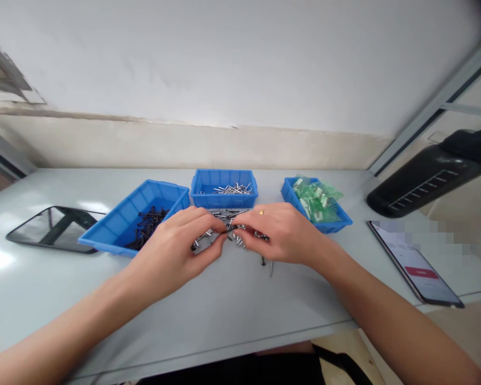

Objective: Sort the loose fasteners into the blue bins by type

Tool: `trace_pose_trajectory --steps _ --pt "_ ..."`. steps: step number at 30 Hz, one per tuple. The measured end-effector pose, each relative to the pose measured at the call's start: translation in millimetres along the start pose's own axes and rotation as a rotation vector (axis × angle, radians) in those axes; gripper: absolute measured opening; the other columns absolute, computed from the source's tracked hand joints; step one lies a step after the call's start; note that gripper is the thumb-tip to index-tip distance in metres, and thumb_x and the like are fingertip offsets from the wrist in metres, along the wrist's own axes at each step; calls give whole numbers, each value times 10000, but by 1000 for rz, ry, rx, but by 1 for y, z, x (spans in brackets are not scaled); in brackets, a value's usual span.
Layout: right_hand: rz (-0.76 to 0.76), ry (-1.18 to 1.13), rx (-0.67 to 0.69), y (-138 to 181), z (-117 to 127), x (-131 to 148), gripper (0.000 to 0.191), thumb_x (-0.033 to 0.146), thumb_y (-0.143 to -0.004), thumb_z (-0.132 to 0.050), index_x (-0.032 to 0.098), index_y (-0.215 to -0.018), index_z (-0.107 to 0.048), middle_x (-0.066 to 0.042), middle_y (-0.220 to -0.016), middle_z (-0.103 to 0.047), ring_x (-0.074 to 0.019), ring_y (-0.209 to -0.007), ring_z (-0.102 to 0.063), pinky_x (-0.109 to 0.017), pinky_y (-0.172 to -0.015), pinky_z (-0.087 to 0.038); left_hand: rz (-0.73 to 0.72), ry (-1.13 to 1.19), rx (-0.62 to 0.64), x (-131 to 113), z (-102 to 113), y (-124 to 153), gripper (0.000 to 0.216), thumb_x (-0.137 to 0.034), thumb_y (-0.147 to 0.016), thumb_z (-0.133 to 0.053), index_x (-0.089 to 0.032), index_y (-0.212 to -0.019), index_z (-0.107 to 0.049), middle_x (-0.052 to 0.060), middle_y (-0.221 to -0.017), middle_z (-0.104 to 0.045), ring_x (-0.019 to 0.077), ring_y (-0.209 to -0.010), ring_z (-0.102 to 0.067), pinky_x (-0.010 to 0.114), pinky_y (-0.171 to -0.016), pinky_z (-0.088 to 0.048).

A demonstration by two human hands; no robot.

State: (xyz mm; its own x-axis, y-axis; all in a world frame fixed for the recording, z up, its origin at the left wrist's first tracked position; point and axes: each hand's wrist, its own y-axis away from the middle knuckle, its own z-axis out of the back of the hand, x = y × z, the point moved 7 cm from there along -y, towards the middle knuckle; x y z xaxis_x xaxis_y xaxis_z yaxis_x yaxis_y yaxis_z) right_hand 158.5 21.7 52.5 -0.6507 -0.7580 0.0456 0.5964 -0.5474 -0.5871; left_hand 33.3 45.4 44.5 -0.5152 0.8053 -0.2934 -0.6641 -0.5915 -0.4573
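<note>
My left hand (188,238) and my right hand (278,232) meet over a loose pile of silver and black metal pins or screws (240,241) on the table. Thumb and forefinger of each hand are pinched together, the tips nearly touching. Something small and dark shows between them, too small to name. A gold-coloured ring is on a right-hand finger. Part of the pile is hidden behind both hands. One black screw (263,261) and one silver pin (271,269) lie just below my right hand.
A blue bin (104,235) at left holds dark screws. Behind the hands, another blue bin (224,201) contains silver pins. Green plastic packets (316,200) fill a blue bin (340,223) at right. A phone (417,264), a black bottle (428,176) and a dark-framed flat object (52,230) lie around them.
</note>
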Motion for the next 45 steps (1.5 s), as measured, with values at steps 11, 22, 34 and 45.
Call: trace_pose_trajectory --steps 11,22,34,45 --pt "-28 -37 215 0 -20 1 215 247 -914 -409 156 -815 -578 -9 -659 -585 -121 -612 -510 -239 -593 -348 -138 -15 -42 -14 5 1 58 -191 -855 -527 -191 -890 -572 16 -846 -622 161 -840 -569 304 -776 -460" --pt "-25 -33 215 1 -21 0 222 261 -923 -407 158 -849 -589 -20 -699 -608 -131 -639 -531 -254 -607 -354 -104 -61 -40 -9 5 1 75 -216 -855 -531 -196 -901 -588 7 -844 -621 155 -829 -568 297 -768 -449" --pt "-11 16 172 1 -18 -1 234 260 -923 -407 164 -817 -593 -12 -667 -588 -128 -629 -523 -249 -600 -353 -88 -97 -6 -5 4 0 88 -237 -867 -510 -205 -898 -586 10 -846 -629 164 -823 -574 310 -766 -434" --pt "62 50 -10 0 -2 6 235 245 -914 -421 163 -836 -628 6 -596 -569 -124 -586 -511 -247 -589 -373 -135 -119 19 -5 -1 -1 70 -224 -870 -513 -195 -893 -573 -9 -809 -613 151 -788 -566 302 -743 -419"
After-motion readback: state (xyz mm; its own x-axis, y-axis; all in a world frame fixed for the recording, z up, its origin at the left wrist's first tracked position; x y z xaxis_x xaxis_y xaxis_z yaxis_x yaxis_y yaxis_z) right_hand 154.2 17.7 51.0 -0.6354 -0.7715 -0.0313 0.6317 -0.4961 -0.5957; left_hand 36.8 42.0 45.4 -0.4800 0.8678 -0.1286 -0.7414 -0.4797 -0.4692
